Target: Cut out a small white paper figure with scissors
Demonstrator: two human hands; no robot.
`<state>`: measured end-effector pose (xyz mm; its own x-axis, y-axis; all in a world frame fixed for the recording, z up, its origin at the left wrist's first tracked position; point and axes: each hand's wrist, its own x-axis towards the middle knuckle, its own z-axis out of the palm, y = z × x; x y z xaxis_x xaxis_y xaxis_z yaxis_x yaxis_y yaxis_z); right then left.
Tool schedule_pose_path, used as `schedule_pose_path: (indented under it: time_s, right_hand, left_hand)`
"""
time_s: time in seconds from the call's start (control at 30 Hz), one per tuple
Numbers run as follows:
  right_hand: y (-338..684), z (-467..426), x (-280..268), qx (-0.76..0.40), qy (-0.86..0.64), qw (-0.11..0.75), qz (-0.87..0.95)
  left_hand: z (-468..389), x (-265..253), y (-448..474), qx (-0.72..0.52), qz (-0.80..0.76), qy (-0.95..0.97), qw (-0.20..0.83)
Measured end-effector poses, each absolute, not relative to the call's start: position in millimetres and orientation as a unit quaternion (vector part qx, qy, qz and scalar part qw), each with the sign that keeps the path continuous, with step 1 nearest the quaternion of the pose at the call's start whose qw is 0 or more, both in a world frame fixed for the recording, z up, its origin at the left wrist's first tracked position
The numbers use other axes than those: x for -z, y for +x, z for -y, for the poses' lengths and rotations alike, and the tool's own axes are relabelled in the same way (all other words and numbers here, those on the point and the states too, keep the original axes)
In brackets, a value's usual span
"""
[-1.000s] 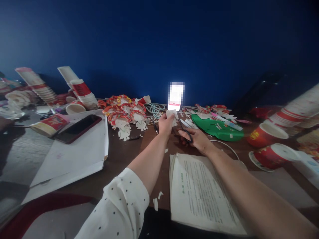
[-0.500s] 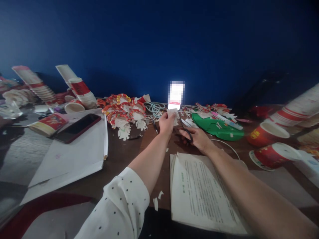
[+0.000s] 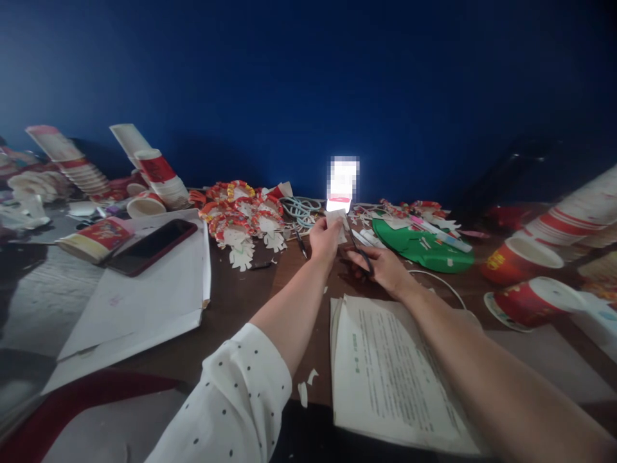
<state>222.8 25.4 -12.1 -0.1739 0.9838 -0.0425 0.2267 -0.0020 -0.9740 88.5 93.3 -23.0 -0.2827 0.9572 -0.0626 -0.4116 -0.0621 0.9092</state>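
My left hand [image 3: 324, 240] pinches a small piece of white paper [image 3: 336, 218] above the middle of the desk. Close to its right, my right hand [image 3: 378, 265] is closed round a pair of dark-handled scissors [image 3: 362, 253]. The blades point up and away, beside the paper's right edge; whether they touch it I cannot make out. Behind the paper a lit phone [image 3: 339, 204] stands against the blue wall, its screen blurred out. An open booklet [image 3: 390, 373] of printed text lies under my right forearm.
Left of my hands sit red-and-white paper crafts [image 3: 241, 215], a pen [image 3: 300, 242] and a dark phone [image 3: 152, 247] on a white board [image 3: 159, 308]. To the right are a green sheet [image 3: 409, 247] and red paper cups [image 3: 523, 260]. Paper scraps [image 3: 303, 393] lie near the front edge.
Almost nothing differs. The whole view has shifted very slightly to the right, and both hands keep their hold on the paper and the scissors.
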Motion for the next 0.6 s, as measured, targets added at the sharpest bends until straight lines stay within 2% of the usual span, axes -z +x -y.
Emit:
schedule_pose_path:
  time_s: [0.33,0.6]
  right_hand:
    - [224.2,-28.3,13.7,-0.462,-0.523,0.383,0.605]
    - [228.1,-31.0,19.0,-0.450,-0.528,0.408,0.593]
  left_hand:
    - [-94.7,25.3,89.3,-0.660,-0.455,0.308,0.512]
    - [-97.8,36.4,95.5,-0.633,-0.409,0.311,0.578]
